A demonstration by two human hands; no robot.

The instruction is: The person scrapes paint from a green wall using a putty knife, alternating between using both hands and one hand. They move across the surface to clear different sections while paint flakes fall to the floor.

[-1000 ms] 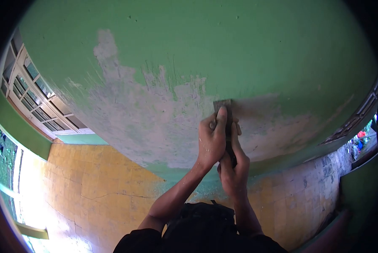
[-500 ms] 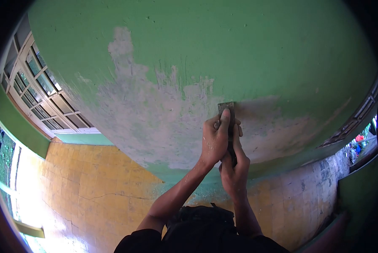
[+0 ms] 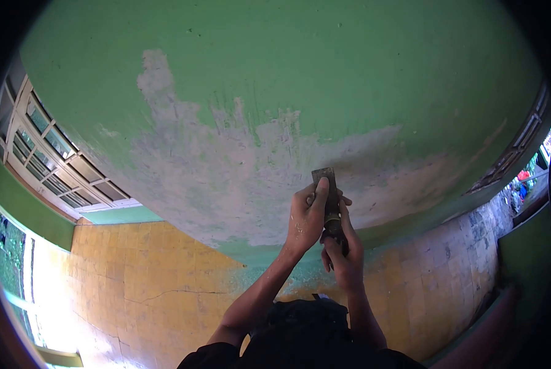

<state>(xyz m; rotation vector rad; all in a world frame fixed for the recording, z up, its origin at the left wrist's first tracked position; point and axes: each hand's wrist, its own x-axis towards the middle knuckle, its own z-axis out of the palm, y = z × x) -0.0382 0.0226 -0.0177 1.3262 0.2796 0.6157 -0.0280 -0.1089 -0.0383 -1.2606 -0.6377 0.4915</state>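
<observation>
Both of my hands are wrapped around a paint scraper (image 3: 332, 203) with a flat, dull metal blade and a dark handle. My left hand (image 3: 306, 216) grips it high up, with the thumb pressed along the blade. Lower down, my right hand (image 3: 345, 257) is closed around the handle. The blade's tip points up the wall and overlaps a pale scraped patch (image 3: 201, 166). Around that patch the wall (image 3: 324, 67) keeps its green paint, with ragged edges and streaks along the upper border. Small pale flecks stick to my left wrist.
Yellow floor tiles (image 3: 158, 277) with cracks run along the foot of the wall, with pale debris (image 3: 275, 278) just below it. White-framed glass doors (image 3: 66, 154) stand at the left. A window frame (image 3: 515, 150) is set in the wall at the right.
Both hands and the scraper have moved down the wall, so the blade sits lower on the scraped patch. More of the handle shows between my hands. The view has shifted slightly.
</observation>
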